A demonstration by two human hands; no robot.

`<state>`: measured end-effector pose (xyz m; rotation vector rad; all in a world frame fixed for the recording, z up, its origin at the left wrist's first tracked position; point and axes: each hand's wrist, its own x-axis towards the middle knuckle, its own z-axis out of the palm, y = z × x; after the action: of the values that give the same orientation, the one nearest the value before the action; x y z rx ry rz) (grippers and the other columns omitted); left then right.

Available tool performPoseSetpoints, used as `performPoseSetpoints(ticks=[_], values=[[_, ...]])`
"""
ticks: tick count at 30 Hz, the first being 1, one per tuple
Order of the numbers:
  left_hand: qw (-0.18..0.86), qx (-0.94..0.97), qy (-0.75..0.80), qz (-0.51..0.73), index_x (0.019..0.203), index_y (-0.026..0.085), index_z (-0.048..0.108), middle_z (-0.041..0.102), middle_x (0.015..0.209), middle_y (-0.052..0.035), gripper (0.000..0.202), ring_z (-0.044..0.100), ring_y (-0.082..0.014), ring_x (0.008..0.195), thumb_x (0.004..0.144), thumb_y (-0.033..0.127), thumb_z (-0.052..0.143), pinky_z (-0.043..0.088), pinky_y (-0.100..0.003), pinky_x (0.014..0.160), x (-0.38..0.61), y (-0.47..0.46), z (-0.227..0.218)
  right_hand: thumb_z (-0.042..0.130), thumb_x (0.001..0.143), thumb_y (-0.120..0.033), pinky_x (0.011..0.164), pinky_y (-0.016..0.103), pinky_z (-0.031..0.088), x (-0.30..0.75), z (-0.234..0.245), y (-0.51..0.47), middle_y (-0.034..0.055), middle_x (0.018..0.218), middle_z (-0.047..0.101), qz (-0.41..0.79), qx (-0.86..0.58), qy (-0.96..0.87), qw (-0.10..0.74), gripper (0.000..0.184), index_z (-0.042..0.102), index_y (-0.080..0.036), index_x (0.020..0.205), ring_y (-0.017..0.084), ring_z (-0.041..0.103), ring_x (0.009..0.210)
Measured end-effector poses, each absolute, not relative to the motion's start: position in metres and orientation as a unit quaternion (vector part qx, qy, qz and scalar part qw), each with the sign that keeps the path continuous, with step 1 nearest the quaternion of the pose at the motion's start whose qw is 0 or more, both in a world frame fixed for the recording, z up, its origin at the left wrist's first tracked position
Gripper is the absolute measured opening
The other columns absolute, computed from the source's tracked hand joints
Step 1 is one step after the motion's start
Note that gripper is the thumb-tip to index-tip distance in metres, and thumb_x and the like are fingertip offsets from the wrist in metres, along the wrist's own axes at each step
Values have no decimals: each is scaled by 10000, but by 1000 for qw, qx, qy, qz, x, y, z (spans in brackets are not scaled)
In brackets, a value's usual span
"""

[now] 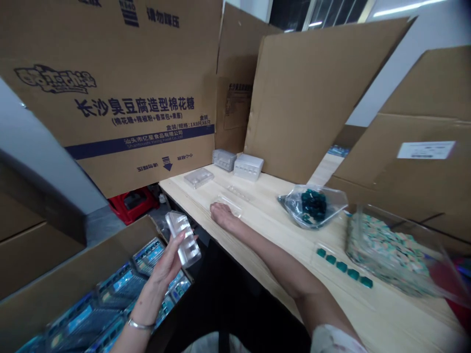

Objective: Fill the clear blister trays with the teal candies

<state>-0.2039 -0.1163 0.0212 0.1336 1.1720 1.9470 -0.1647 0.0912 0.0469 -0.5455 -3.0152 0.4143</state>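
Observation:
My left hand [170, 264] is raised at the lower left, shut on a clear moulded plastic tray [184, 239] with its ribbed side showing. My right hand [222, 214] lies on the pale wooden table [279, 230], its fingertips over the end of another clear plastic tray [231, 202]. Whether those fingers grip that tray is hidden. To the right, a clear bag of dark teal pieces [312, 206] lies on the table. A row of several teal cubes [342, 267] sits just beyond my right forearm.
A clear bin of mixed teal and cream pieces [386, 255] stands at the right. Clear trays [224, 160] stand at the back, near large cardboard sheets [140, 113]. Below left, an open carton [73, 274] holds blue-and-clear packs. A red crate [132, 203] sits beyond the table's left edge.

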Motion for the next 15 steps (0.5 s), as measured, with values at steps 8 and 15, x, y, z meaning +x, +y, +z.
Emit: performPoseSetpoints(ticks=[8,15], values=[[431,125,476,756,1262,265,463,601,1114,-51,586,590,-208,998,726,301,697,469,-321,816,-190,-103,24,433,895,-302,697,271,477,-148,64,80,76,899,643,384,-155,-902,122,227,584,-134,923,150,610,753],[431,219,472,737,1321,260,406,592,1123,-70,713,559,-219,1041,688,250,732,402,-364,925,-171,-78,27,655,722,-378,581,233,468,-90,85,44,-15,660,606,685,-103,-715,98,252,600,-149,810,102,562,577]])
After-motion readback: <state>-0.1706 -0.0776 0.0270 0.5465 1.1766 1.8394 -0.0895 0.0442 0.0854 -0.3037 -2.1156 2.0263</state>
